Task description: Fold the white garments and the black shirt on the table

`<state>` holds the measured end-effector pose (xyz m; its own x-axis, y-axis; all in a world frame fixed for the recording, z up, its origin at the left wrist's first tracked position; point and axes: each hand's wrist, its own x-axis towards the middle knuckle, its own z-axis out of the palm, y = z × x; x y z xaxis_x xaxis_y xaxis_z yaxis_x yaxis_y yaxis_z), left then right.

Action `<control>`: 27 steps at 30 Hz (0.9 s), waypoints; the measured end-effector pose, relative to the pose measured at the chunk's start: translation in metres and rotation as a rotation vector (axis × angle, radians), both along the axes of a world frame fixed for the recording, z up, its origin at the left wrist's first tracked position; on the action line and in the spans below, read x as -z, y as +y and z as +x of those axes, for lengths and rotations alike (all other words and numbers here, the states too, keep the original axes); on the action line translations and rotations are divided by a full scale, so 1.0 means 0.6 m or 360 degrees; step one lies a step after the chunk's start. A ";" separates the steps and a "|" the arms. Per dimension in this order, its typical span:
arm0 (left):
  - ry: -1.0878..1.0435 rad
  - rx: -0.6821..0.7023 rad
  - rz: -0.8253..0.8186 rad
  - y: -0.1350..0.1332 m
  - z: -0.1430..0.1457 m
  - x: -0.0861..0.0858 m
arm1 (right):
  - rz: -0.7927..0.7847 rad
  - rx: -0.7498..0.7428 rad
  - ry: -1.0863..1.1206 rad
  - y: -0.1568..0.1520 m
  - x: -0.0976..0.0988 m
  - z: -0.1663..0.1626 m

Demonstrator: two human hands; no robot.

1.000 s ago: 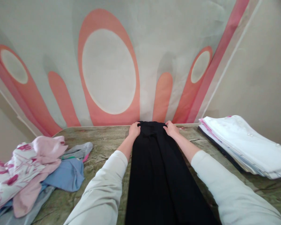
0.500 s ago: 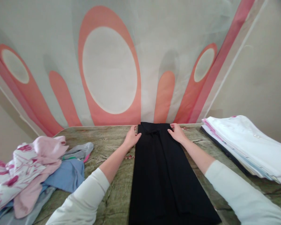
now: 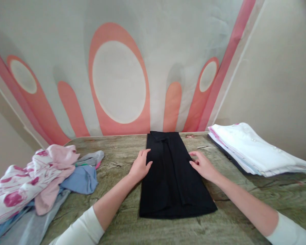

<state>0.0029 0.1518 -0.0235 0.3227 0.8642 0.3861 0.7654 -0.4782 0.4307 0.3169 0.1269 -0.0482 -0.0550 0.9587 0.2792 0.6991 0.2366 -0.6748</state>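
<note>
A black folded garment lies lengthwise on the wooden-patterned table, with a crease down its middle and its wider end toward me. Along its left edge rests my left hand, thumb and fingers apart, fingertips at the cloth. My right hand is at the opposite edge, its fingers slightly curled and spread, holding nothing. Which kind of garment it is, I cannot tell from the folded shape.
On the left is a loose heap of clothes: a white floral cloth, a pink one, a blue one and grey pieces. A neat stack of folded clothes sits at the right. Behind the table rises a patterned wall.
Both hands have slid from the garment's far end toward me along its edges. The view has shifted, so the garment's near end now shows.
</note>
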 end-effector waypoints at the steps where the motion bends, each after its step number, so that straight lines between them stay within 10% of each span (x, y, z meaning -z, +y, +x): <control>1: 0.0043 -0.0012 0.0018 -0.009 -0.001 -0.003 | -0.0021 -0.0011 0.0019 -0.013 -0.003 0.000; 16: 0.0502 0.0338 -0.0188 -0.046 0.134 -0.031 | -0.0081 -0.0044 -0.0064 -0.094 -0.023 -0.016; 27: 0.0577 0.0707 -0.0287 -0.106 0.120 -0.032 | -0.0026 -0.0225 -0.0106 -0.104 -0.024 -0.013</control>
<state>0.0751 0.0882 -0.0041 0.7517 0.6581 0.0438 0.6223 -0.7297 0.2833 0.3092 0.0647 -0.0339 -0.2078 0.9444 0.2550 0.7027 0.3254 -0.6327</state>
